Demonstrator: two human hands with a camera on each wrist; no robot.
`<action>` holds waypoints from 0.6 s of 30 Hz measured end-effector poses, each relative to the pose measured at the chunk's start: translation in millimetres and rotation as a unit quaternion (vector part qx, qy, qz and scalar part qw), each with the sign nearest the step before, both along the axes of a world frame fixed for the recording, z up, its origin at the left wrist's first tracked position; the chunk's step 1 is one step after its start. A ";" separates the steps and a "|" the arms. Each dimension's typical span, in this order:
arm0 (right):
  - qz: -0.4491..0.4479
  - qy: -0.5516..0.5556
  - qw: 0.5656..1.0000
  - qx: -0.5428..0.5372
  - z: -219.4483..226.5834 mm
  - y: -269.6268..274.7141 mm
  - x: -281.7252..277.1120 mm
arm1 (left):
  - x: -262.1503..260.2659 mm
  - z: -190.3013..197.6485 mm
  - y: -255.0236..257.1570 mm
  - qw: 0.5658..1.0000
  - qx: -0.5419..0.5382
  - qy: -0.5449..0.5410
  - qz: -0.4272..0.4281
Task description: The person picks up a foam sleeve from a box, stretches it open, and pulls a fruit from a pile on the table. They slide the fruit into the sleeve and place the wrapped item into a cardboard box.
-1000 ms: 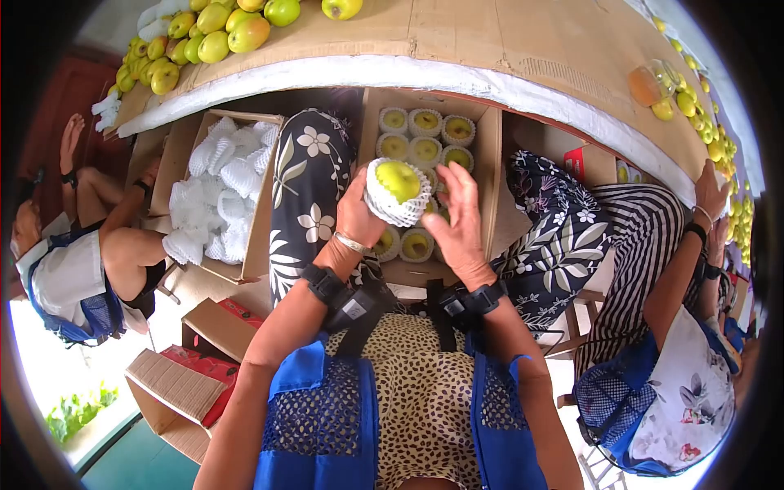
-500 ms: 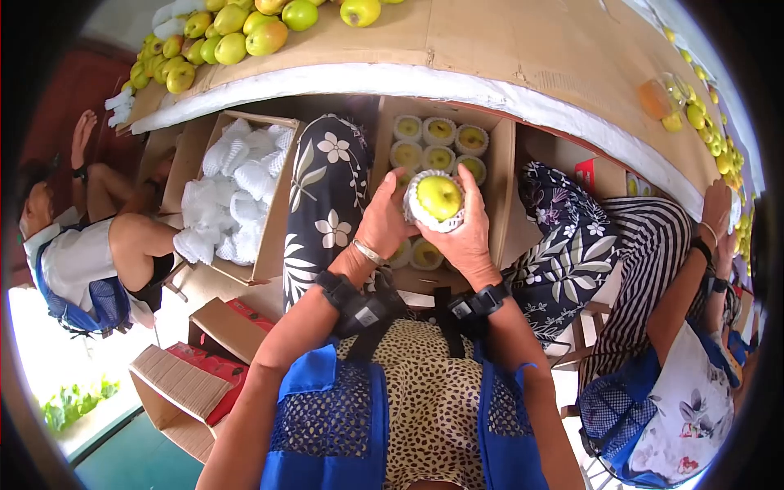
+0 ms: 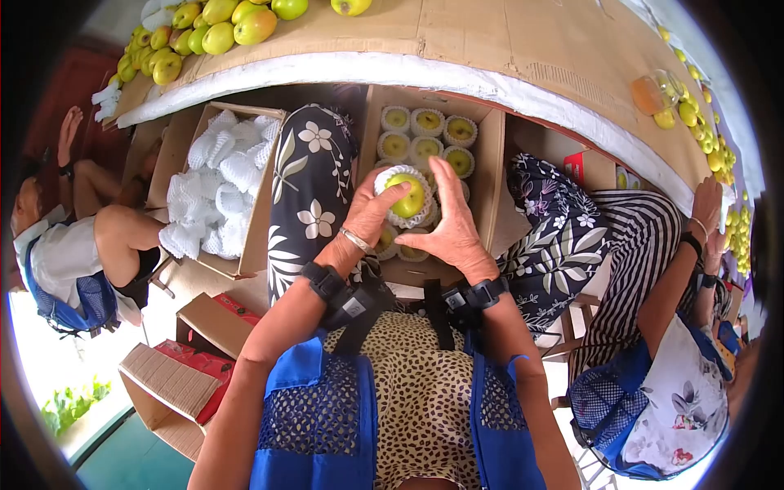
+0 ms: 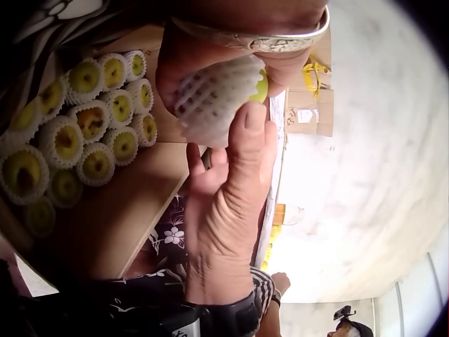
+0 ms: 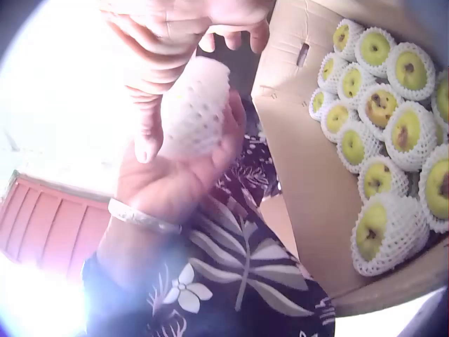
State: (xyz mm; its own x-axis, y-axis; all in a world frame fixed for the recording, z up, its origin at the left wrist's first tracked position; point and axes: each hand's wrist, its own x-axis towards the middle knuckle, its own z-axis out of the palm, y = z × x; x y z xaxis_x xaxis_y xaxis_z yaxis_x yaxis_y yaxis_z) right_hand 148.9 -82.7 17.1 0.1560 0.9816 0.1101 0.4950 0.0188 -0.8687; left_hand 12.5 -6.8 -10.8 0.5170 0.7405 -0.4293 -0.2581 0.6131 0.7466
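Left hand (image 3: pixel 366 214) has my apple (image 3: pixel 408 200) gripped in its foam net (image 5: pixel 196 105), thumb over the top. Right hand (image 3: pixel 453 233) is spread just beside it; can't tell if it's touching. Head cam gives me the green skin, right wrist cam only white foam. Nearby's the carton (image 3: pixel 488 155) of wrapped apples (image 5: pixel 375 116). Only the head cam catches that box (image 3: pixel 263 211) of loose nets (image 3: pixel 219 175).

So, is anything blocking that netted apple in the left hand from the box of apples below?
Nothing visible in the head view: the left hand holds the netted apple over the open box. The right hand beside it hides some packed apples, so a free spot beneath can't be confirmed.
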 end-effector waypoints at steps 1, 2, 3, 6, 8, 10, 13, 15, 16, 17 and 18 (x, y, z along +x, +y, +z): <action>0.014 -0.020 1.000 -0.012 2.2 0.5 -1.1 | -0.5 -2.3 0.0 0.998 0.046 0.032 -0.019; 0.026 -0.039 0.999 -0.028 2.4 2.3 -2.4 | -1.6 -6.7 1.0 0.993 0.090 0.064 -0.040; 0.040 -0.056 0.996 -0.048 2.0 3.0 -4.1 | -1.8 -12.1 -0.3 0.985 0.129 0.096 -0.061; 0.069 -0.061 0.996 -0.012 -9.9 10.0 -0.9 | 0.1 -9.2 1.3 0.985 0.101 0.086 -0.108; 0.067 -0.067 0.996 0.009 -3.4 17.0 4.6 | 3.4 -6.8 3.1 0.987 0.088 0.076 -0.115; 0.074 -0.073 0.995 0.000 -3.3 22.4 10.3 | 7.9 -1.2 5.2 0.988 0.076 0.050 -0.121; 0.050 -0.043 0.994 -0.087 -4.1 25.9 19.8 | 7.7 11.5 8.3 0.992 -0.009 0.122 -0.033; 0.014 -0.016 0.977 -0.214 -13.2 32.1 33.7 | -1.0 16.4 15.1 0.991 -0.009 0.135 -0.009; 0.042 -0.059 0.957 -0.281 -37.2 32.1 46.4 | -7.7 18.4 17.4 0.991 0.010 0.133 -0.013; 0.073 -0.090 0.930 -0.348 -51.8 30.4 50.2 | -12.3 19.2 19.0 0.991 0.029 0.131 -0.019; 0.088 -0.116 0.899 -0.412 -62.4 27.9 47.5 | -14.4 18.5 19.0 0.991 0.063 0.120 -0.010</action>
State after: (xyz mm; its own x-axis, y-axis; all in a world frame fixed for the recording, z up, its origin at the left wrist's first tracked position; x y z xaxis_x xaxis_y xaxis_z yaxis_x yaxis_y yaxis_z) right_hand 196.5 -54.8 -45.3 0.0574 0.7521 -0.6566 0.7175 -0.4884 -0.4967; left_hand -1.9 12.1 7.7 0.4266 0.7867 -0.4462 -0.0514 0.5137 0.8564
